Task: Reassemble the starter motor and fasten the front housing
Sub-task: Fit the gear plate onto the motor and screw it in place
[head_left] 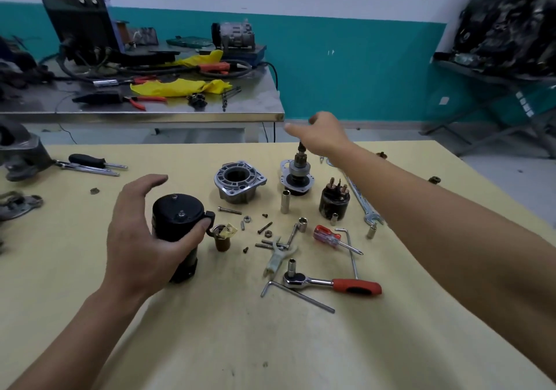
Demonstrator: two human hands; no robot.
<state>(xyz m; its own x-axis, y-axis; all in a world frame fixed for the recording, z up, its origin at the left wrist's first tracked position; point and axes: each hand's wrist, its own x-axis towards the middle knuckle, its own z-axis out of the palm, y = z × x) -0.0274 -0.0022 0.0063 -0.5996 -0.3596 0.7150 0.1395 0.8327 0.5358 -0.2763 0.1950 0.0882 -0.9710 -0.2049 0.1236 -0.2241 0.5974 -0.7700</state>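
Note:
The black motor body [176,218] stands upright at the left of the yellow table [270,344]. My left hand [144,233] is around it, thumb on its right side, fingers spread above and apart from it. The silver front housing [239,183] lies in the middle of the table. The armature with its pinion shaft [297,173] stands upright to the right of the housing. My right hand [323,132] hovers just above the shaft tip, fingers loose, holding nothing. A black solenoid [334,201] stands further right.
Bolts, nuts and sockets [264,230] lie scattered in the middle. A red-handled ratchet [334,283], a hex key [296,295], a red screwdriver [331,237] and a spanner [361,200] lie front and right. Screwdrivers [93,164] lie far left. A metal bench [150,100] stands behind.

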